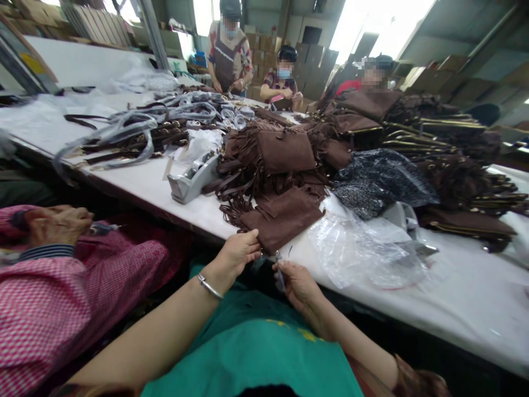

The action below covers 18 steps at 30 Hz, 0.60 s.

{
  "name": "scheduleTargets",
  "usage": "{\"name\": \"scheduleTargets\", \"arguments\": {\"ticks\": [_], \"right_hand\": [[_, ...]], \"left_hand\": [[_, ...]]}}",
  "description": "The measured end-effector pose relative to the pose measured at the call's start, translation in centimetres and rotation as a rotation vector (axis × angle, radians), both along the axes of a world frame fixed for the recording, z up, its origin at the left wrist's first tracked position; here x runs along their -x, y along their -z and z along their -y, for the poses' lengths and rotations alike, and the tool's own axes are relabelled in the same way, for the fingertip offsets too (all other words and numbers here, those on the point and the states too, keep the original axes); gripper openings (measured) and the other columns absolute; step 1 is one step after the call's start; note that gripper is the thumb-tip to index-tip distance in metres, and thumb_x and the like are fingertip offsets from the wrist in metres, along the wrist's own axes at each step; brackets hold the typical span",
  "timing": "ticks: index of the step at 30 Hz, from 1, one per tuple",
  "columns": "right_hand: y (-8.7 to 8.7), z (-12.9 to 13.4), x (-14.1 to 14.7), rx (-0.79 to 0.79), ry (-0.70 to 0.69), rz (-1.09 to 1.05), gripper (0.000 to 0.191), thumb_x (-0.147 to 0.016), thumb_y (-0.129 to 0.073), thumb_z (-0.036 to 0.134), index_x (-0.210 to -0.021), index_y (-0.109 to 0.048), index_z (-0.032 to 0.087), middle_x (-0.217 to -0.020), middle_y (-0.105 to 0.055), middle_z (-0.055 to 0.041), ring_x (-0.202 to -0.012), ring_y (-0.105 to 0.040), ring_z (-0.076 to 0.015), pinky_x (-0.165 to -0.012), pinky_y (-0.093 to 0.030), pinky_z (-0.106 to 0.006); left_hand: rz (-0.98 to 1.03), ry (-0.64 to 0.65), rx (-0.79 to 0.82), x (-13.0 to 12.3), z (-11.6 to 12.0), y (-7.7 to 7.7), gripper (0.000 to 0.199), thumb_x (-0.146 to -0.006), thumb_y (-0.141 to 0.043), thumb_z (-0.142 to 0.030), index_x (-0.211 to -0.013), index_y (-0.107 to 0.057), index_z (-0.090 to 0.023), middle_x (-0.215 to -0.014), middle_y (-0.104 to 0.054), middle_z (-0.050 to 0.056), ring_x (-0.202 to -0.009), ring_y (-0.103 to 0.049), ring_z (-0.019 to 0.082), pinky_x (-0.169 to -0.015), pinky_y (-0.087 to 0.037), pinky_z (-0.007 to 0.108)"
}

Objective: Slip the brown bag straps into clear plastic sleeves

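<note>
White worktop [467, 300] runs across a workshop, bright windows behind. Nearest: wearer's two bare hands at the worktop's near edge, 12 o'clock. Left hand [239, 252] has its fingers bent, thumb against the near-left corner of a brown bag [287, 218], pinching it. Right hand [301, 284], fingers drawn together, grips a small clear piece [280, 277] just below the bag's near edge; too blurred to name. Bag lies flat at 12 o'clock, fringe towards 11. At 9 o'clock, a neighbour's pink checked sleeve [45, 309], hands resting together.

Next out: grey tape dispenser [188, 184] at 11; crumpled clear plastic [363, 251] at 1 to 2; black bubble wrap [380, 179] at 1. Beyond the bag, a heap of fringed bags [285, 151] at 12; plastic-wrapped straps [138, 132] towards 11; tall bag stacks [450, 157] at 1 to 2.

Farthest: aproned person [229, 60] standing near 12, cardboard boxes [264, 44] behind.
</note>
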State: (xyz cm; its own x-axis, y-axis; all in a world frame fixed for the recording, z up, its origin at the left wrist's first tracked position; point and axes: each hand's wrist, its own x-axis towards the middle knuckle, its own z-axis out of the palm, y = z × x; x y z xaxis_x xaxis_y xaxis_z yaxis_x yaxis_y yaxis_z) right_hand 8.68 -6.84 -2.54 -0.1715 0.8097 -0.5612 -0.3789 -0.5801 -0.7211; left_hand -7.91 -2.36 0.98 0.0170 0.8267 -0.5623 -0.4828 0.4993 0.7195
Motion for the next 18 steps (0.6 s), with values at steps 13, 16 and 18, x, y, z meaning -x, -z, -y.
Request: {"name": "scheduleTargets", "arguments": {"ticks": [13, 16, 18], "right_hand": [[-0.3, 0.9, -3.4, -0.383, -0.223, 0.534, 0.05, -0.077, -0.063, 0.052, -0.112, -0.065, 0.016, -0.099, -0.071, -0.0104, -0.079, -0.066, -0.0223, -0.064, -0.051, -0.032], [-0.6, 0.4, -5.0, -0.566, -0.196, 0.719, 0.038, -0.082, -0.057, 0.046, -0.102, -0.07, 0.017, -0.098, -0.072, -0.0108, -0.086, -0.066, -0.0263, -0.08, -0.052, -0.04], [-0.8, 0.1, -5.5, -0.714, -0.195, 0.805, 0.03, -0.085, -0.055, 0.041, -0.099, -0.072, 0.02, -0.099, -0.071, -0.0107, -0.094, -0.065, -0.0286, -0.087, -0.05, -0.043]], "left_hand": [[0.048, -0.051, -0.298, -0.7, -4.5, -6.2, 0.027, -0.069, -0.071, -0.015, -0.096, -0.067, -0.014, -0.078, -0.073, 0.006, -0.07, -0.068, 0.018, -0.063, -0.054, 0.026], [0.033, 0.034, -0.36, 0.9, -1.3, -10.4, 0.034, -0.068, -0.074, -0.021, -0.1, -0.068, -0.014, -0.081, -0.074, 0.007, -0.078, -0.07, 0.023, -0.072, -0.057, 0.031], [-0.028, 0.072, -0.341, 2.0, 1.2, -12.8, 0.037, -0.066, -0.075, -0.025, -0.101, -0.069, -0.017, -0.08, -0.074, 0.006, -0.08, -0.071, 0.026, -0.072, -0.057, 0.033]]}}
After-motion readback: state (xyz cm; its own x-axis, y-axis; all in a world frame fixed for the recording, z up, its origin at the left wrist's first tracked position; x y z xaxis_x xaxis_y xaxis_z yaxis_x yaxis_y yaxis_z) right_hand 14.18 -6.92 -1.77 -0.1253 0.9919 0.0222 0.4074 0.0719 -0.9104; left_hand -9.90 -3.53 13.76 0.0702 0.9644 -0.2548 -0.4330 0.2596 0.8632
